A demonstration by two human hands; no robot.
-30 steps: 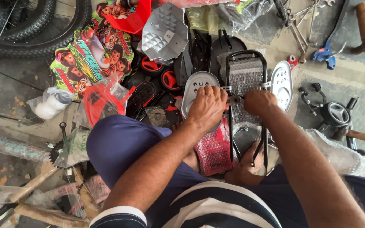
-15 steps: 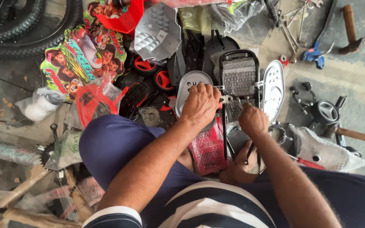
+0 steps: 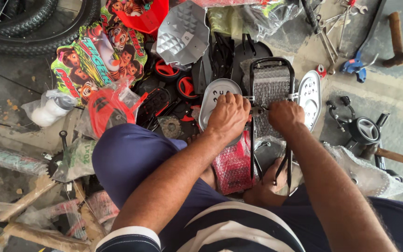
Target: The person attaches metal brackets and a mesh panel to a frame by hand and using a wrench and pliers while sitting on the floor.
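Head view, looking straight down at a person seated on the floor among bicycle parts.

Left hand (image 3: pixel 228 117): fingers curled, closed over the left side of a black metal rack (image 3: pixel 271 93), knuckles up. It overlaps a silver oval plate (image 3: pixel 214 95) that lies beneath it.

Right hand (image 3: pixel 285 116): closed in a fist on the same rack's right side, just beside a small fitting between the two hands. What the fingers pinch is hidden.

The rack stands in front of the knees, its upper part wrapped in bubble film, thin black legs running down toward the person's foot (image 3: pixel 269 186). A red bubble-wrapped part (image 3: pixel 233 165) lies beside the left knee.

Around: a second silver oval plate (image 3: pixel 309 95) touching the rack's right edge; grey plastic panel (image 3: pixel 183 30) above; red-and-black small wheels (image 3: pixel 176 79); tyre (image 3: pixel 33 28) top left; hammer (image 3: pixel 397 39) top right.
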